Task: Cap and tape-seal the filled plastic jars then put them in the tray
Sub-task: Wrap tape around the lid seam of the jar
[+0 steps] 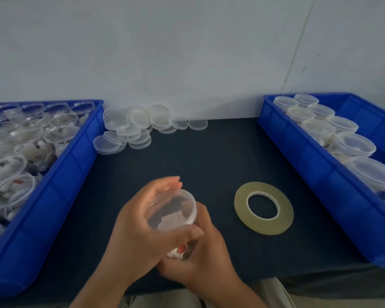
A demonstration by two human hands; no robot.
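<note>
Left grip [138, 230] is curled round the top end of a clear plastic jar [171, 212], fingers arched over its far edge and thumb pressed on the near edge. Right grip [209, 258] wraps round the lower part of the same jar from beneath and behind. The jar is held between them, just above the near middle of the dark counter [209, 156], tilted with its top facing up toward the camera. Pale pieces and a spot of red show through its wall. A clear lid seems to sit on its mouth, though motion blur makes that hard to confirm. Just to the right of the hands, a thin roll of yellowish tape [263, 207] with a white core lies flat on the counter, apart from the jar. A blue tray on the left [76, 156] is crowded with open filled jars [20, 138]. A blue tray on the right [298, 156] holds capped jars [353, 143] lined along its near side. A loose heap of clear lids [133, 127] lies at the back of the counter beside the left tray, against a pale wall [187, 52].
</note>
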